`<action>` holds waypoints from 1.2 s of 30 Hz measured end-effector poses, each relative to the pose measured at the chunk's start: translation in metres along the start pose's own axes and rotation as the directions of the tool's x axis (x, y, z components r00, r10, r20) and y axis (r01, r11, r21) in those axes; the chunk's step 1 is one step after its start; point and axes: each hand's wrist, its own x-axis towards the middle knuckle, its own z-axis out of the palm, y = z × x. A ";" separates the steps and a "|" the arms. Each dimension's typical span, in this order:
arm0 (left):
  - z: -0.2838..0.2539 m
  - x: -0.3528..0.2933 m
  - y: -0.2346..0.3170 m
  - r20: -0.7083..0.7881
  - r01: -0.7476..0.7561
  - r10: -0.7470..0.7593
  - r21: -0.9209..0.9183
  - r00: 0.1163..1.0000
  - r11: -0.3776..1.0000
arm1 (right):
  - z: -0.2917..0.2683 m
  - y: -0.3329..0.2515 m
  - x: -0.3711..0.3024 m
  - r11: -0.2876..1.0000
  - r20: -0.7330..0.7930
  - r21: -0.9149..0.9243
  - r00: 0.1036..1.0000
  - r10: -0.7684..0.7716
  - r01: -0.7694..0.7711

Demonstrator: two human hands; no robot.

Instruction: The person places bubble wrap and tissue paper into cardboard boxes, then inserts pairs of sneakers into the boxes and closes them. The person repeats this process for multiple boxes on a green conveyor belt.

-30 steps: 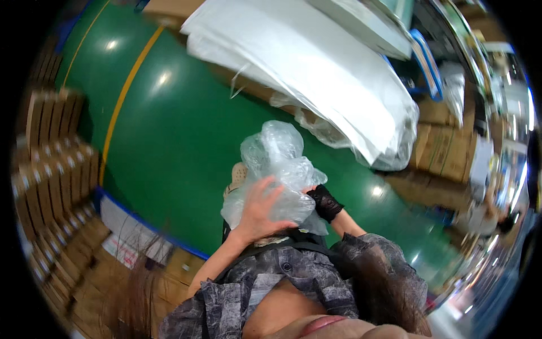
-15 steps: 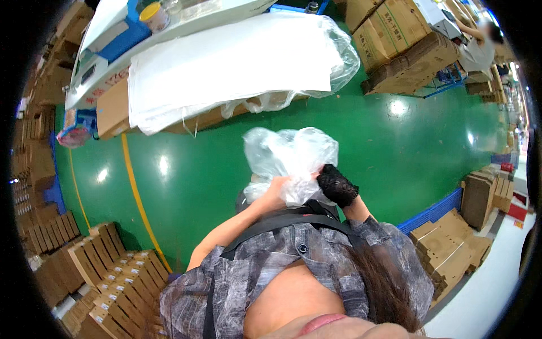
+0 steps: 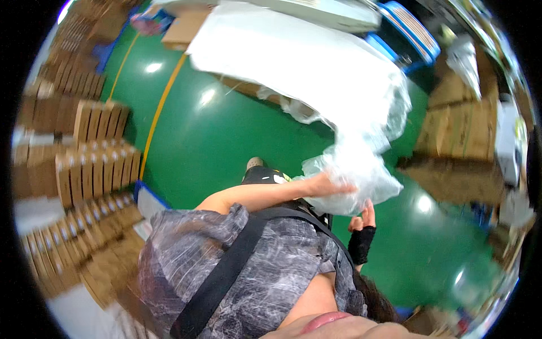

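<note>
A crumpled clear plastic bag hangs in front of my waist, its far part overlapping the edge of the white sheets. My left hand reaches across from the left and grips the bag's near side, with the fingers pointing right and slightly blurred. Just below the bag's lower edge is my right hand, in a black fingerless glove. Its fingers are apart, one or two stretched up to the plastic and the others bent, and nothing shows in the palm.
More clear plastic hangs off the right end of the sheets. A blue crate stands beyond them. Large cartons are stacked at the right, rows of brown boxes at the left. A yellow line crosses the green floor.
My view has turned to the right, and the bag and both hands now show farther right. The gloved right hand has loosened from its closed grip on the bag, and its fingers now stretch upward.
</note>
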 end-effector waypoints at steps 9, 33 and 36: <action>-0.086 -0.066 0.038 -0.319 0.271 -0.454 -0.481 0.832 0.834 | 0.066 -0.038 0.086 0.945 0.250 -0.110 0.912 0.326 -0.308; -0.339 -0.455 -0.073 -0.625 -0.320 -0.546 -0.446 -0.558 0.836 | 0.693 0.072 0.409 -0.187 0.690 -0.722 0.711 -0.136 0.666; -0.321 -0.484 -0.094 -0.591 -0.395 -0.609 -0.464 -0.529 0.793 | 0.717 0.085 0.420 -0.192 0.666 -0.746 0.728 -0.166 0.638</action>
